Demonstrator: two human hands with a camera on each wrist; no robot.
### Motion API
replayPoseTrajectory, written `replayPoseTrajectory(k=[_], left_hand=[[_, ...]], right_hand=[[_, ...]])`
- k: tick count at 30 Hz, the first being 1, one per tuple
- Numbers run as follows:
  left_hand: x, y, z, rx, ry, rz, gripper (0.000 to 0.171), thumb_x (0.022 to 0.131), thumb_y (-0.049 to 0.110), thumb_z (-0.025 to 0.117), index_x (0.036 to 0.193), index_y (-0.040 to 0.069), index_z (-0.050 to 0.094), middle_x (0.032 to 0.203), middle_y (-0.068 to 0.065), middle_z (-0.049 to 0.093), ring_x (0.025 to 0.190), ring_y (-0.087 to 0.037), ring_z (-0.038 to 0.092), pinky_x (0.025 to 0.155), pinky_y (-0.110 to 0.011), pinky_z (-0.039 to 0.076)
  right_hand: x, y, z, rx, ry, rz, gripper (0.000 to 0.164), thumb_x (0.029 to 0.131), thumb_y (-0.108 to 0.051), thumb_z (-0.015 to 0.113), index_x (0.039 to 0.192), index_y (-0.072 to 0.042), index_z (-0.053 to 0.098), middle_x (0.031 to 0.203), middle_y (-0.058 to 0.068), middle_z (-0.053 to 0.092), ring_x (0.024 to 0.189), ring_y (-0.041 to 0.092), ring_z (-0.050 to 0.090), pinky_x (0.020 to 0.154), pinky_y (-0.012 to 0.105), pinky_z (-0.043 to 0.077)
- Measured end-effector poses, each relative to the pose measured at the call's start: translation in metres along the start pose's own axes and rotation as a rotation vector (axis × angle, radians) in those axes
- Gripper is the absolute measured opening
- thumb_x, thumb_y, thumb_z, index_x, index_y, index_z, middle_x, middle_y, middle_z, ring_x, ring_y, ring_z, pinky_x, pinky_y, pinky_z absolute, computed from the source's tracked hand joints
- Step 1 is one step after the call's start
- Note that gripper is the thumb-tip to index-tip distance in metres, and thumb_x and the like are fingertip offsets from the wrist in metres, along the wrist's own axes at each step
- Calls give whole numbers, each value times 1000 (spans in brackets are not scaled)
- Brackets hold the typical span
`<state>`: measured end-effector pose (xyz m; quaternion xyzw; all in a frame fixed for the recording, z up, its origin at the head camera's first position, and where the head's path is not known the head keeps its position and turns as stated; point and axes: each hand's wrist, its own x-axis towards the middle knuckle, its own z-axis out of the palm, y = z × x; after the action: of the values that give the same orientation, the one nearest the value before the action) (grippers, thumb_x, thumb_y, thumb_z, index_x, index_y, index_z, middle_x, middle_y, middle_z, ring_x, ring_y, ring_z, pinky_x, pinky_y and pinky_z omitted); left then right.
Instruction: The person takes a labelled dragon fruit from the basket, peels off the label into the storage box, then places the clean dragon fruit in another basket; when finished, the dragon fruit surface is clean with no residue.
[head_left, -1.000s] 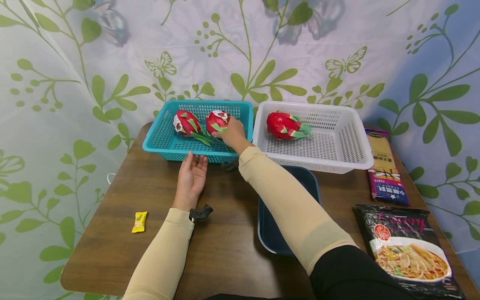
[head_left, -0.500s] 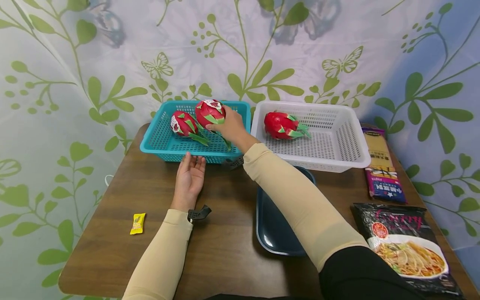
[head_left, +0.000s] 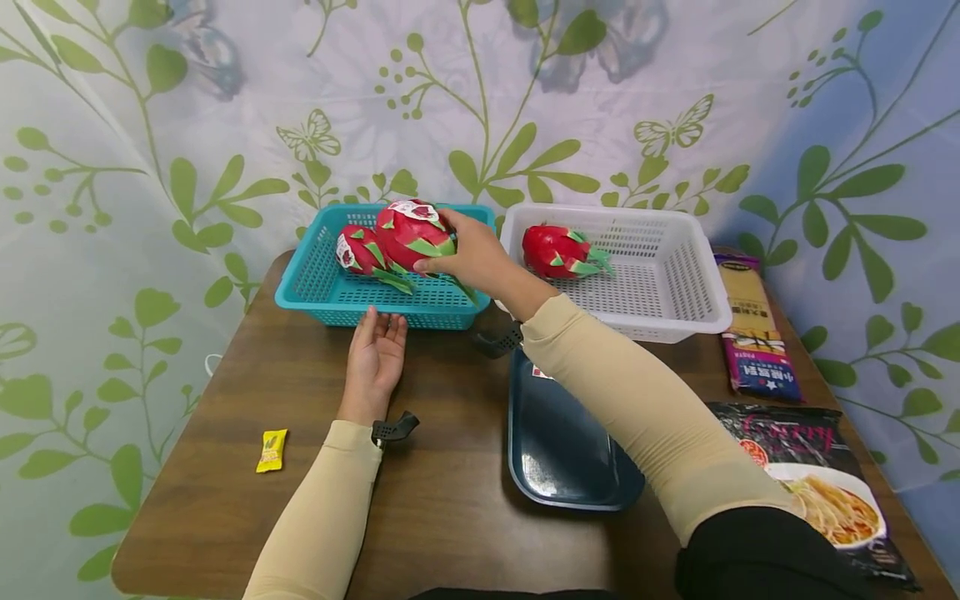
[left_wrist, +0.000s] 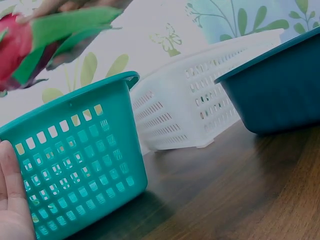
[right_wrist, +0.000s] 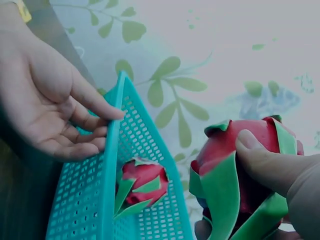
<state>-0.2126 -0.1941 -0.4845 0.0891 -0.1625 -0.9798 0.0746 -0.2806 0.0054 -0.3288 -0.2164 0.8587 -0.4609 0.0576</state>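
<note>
My right hand [head_left: 474, 252] grips a red dragon fruit [head_left: 408, 237] with green leaf tips and a white label, raised above the teal basket [head_left: 300, 304]. In the right wrist view its thumb [right_wrist: 260, 160] presses the fruit's side. A second dragon fruit [head_left: 358, 250] lies inside that basket, partly hidden behind the raised one. My left hand [head_left: 376, 358] is palm up at the basket's front wall, its fingers loosely extended and touching near the rim [right_wrist: 114, 135]. A third dragon fruit [head_left: 557, 251] lies in the white basket [head_left: 637, 327] to the right.
A dark blue tray [head_left: 562, 450] sits below my right forearm, in front of the white basket. At the right are a pasta packet [head_left: 757, 325] and a black noodle packet [head_left: 810, 483]. A small yellow wrapped packet [head_left: 272, 451] lies on the wooden table [head_left: 202, 517] at the left.
My right hand has lifted the dragon fruit up from the teal basket's floor and drawn it nearer the camera. My left hand has stayed at the basket's front wall.
</note>
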Motion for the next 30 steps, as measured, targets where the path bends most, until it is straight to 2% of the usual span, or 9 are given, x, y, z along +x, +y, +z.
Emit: replayPoseTrajectory(k=[8,12,15,18,20,22,23,27,30], left_hand=[[2,2,-1,31,-17,15,12,107,14,63,109,3,58,97,-13,66,92,-26,66,95,-36,57],[1,4,-2,46,-39,5,15,107,11,63,118,1,65,111,-13,72,98,-23,68,94,-33,57],[-2,6,-3,99,-39,-22,31,105,14,66,134,3,62,132,-11,66,116,-21,63,95,-32,56],[-5,13,-5,215,-2,-71,58,102,21,71,153,9,45,149,-8,51,135,-21,48,99,-34,55],[-4,17,-7,302,31,-103,69,101,27,73,157,13,37,153,-6,46,140,-21,42,100,-35,54],[-1,21,-8,344,40,-111,71,100,28,74,156,11,33,148,-7,48,137,-21,45,101,-35,53],[1,22,-9,355,36,-106,66,101,29,73,153,10,36,143,-9,51,134,-22,50,101,-35,53],[4,23,-11,303,-6,-84,45,103,24,70,135,5,45,118,-13,63,113,-26,67,100,-37,54],[4,23,-11,283,-41,-84,33,105,21,67,127,5,49,110,-14,66,106,-28,70,99,-40,55]], right_hand=[[-35,-6,-1,-44,-162,-113,94,88,-34,88,162,-9,37,150,6,50,132,20,47,90,31,57],[-49,0,5,-47,-260,-185,94,87,-34,89,162,-9,37,152,6,50,134,20,44,93,29,55],[-58,9,11,-61,-327,-238,96,86,-33,90,162,-8,37,153,7,49,136,21,43,94,29,55],[-65,19,18,-71,-392,-275,96,86,-31,90,162,-7,38,152,9,49,136,22,43,93,29,55],[-68,26,22,-69,-424,-291,95,86,-31,90,162,-7,39,151,8,50,135,21,44,93,28,55],[-69,32,24,-62,-454,-297,93,85,-30,91,161,-8,41,149,7,52,133,20,45,94,27,55],[-69,35,25,-58,-470,-299,91,85,-29,91,160,-8,42,148,6,52,132,20,46,94,27,54],[-70,44,26,-99,-534,-290,90,84,-28,91,159,-9,44,148,5,52,132,19,46,98,27,52],[-70,47,27,-161,-586,-272,90,85,-28,91,159,-8,43,149,6,51,134,20,44,99,27,50]])
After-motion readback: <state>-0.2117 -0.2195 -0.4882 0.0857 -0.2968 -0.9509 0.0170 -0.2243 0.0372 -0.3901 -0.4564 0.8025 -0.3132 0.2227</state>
